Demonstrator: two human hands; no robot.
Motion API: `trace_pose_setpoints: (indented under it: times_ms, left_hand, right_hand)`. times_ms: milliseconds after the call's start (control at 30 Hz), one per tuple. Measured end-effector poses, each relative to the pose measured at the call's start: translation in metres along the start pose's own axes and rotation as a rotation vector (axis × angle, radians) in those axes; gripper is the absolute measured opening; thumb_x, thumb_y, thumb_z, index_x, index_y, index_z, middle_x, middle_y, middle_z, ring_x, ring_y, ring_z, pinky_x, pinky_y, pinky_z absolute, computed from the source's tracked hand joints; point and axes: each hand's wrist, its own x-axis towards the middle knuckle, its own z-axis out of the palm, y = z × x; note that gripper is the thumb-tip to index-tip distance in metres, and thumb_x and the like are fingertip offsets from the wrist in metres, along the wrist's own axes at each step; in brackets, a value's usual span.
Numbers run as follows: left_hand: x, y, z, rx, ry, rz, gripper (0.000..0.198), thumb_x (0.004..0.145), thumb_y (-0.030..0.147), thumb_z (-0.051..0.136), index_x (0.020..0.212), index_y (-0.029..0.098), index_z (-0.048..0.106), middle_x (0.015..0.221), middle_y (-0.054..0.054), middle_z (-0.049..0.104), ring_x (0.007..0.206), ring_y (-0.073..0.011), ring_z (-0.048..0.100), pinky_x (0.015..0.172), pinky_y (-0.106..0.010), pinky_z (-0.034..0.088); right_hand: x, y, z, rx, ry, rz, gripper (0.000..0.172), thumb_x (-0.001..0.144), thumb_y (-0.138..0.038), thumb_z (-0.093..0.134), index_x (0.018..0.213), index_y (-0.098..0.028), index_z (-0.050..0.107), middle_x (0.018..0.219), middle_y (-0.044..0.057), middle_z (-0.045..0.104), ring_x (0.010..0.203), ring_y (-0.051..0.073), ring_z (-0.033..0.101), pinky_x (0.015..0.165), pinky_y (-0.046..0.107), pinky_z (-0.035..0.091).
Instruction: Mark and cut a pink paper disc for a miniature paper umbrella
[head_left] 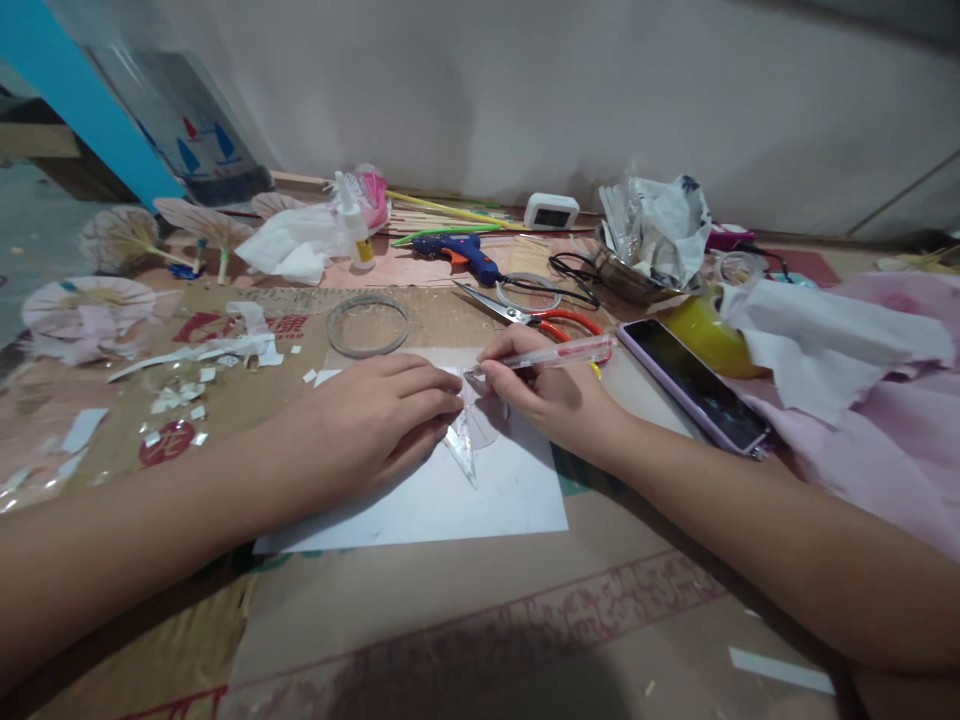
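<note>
My right hand (pixel 555 395) pinches a clear pen (pixel 562 353), its tip down at a white sheet of paper (pixel 420 515). My left hand (pixel 382 415) lies palm down on the same sheet, fingers fairly flat and pressing on a clear triangular ruler (pixel 463 450). One pointed corner of the ruler sticks out below the fingertips; the rest is hidden under the hand. Beside the ruler a pale pinkish rounded shape (pixel 486 425) shows on the paper; whether it is drawn or a separate piece I cannot tell. Just beyond the right hand lie red-handled scissors (pixel 570 322).
A roll of clear tape (pixel 367 325) and white paper scraps (pixel 187 390) lie on cardboard to the left. Behind are a glue bottle (pixel 354 225), a blue glue gun (pixel 457 255) and a metal bowl (pixel 637 280). A phone (pixel 694 385) and pink cloth (pixel 885 430) are at right.
</note>
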Motion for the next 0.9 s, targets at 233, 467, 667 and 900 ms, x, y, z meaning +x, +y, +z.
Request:
trace_pose_setpoints:
  times_ms: [233, 467, 667, 900]
  left_hand:
    - [-0.001, 0.000, 0.001, -0.002, -0.004, -0.010, 0.025, 0.103, 0.025, 0.048, 0.113, 0.017, 0.070, 0.117, -0.008, 0.073, 0.106, -0.0230, 0.066, 0.097, -0.040, 0.052]
    - [-0.001, 0.000, 0.001, -0.006, -0.005, -0.010, 0.025, 0.103, 0.025, 0.049, 0.112, 0.018, 0.070, 0.117, -0.007, 0.073, 0.105, -0.0226, 0.066, 0.097, -0.040, 0.052]
    - [0.000, 0.001, -0.003, -0.026, -0.008, -0.006, 0.025, 0.103, 0.025, 0.049, 0.112, 0.017, 0.071, 0.116, -0.008, 0.073, 0.105, -0.0230, 0.067, 0.096, -0.040, 0.054]
    - [-0.001, 0.000, -0.001, -0.043, -0.006, -0.018, 0.026, 0.103, 0.026, 0.050, 0.114, 0.017, 0.071, 0.120, -0.009, 0.072, 0.109, -0.0227, 0.067, 0.099, -0.040, 0.053]
  right_hand:
    - [0.000, 0.000, 0.000, -0.015, -0.004, 0.018, 0.015, 0.099, -0.033, 0.054, 0.094, -0.020, 0.059, 0.079, 0.001, 0.067, 0.071, 0.016, 0.063, 0.064, 0.029, 0.044]
    - [-0.001, -0.001, 0.000, -0.027, 0.017, -0.002, 0.012, 0.098, -0.030, 0.056, 0.093, -0.019, 0.060, 0.079, 0.001, 0.067, 0.072, 0.015, 0.064, 0.064, 0.028, 0.045]
    - [-0.004, -0.008, -0.004, 0.063, 0.096, -0.061, 0.009, 0.096, -0.024, 0.057, 0.090, -0.018, 0.059, 0.077, 0.000, 0.065, 0.068, 0.013, 0.062, 0.060, 0.025, 0.045]
    - [-0.009, -0.016, -0.005, 0.051, 0.015, -0.141, 0.011, 0.092, -0.019, 0.057, 0.081, -0.018, 0.060, 0.065, -0.003, 0.060, 0.056, 0.010, 0.053, 0.051, 0.022, 0.037]
